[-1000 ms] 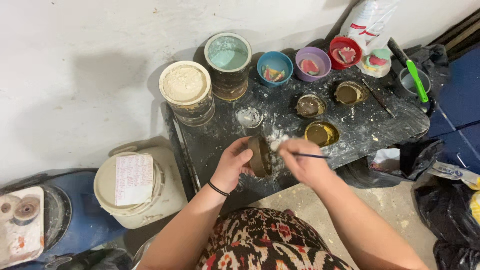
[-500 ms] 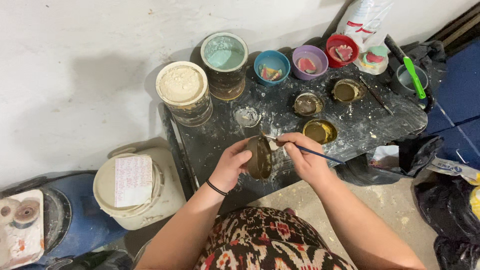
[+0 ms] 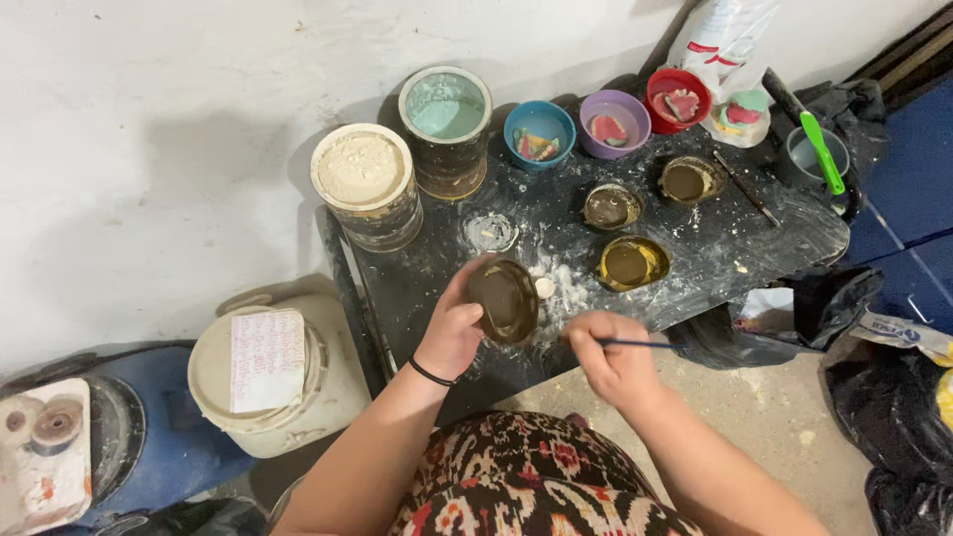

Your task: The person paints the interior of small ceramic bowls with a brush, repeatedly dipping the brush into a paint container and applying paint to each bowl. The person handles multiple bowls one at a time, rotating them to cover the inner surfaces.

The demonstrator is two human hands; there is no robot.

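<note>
Brush off the mould

Surface (image 3: 695, 268) carries tubs and bowls. Left hand (image 3: 452, 333) fingers grip the round mould (image 3: 503, 300), tilted at its near edge. Right hand (image 3: 615, 357) fingers pinch the brush (image 3: 635, 343), drawn back off the mould, tip apparently hidden.

A rough, white-painted plaster wall (image 3: 149, 129) fills the upper left, lit evenly with soft shadows behind the things near it. Against it stands a small black table (image 3: 784, 228), its top dusted with white powder. Below lies a speckled grey concrete floor (image 3: 794, 427). At the far right a dark blue panel (image 3: 908, 189) shows.
</note>
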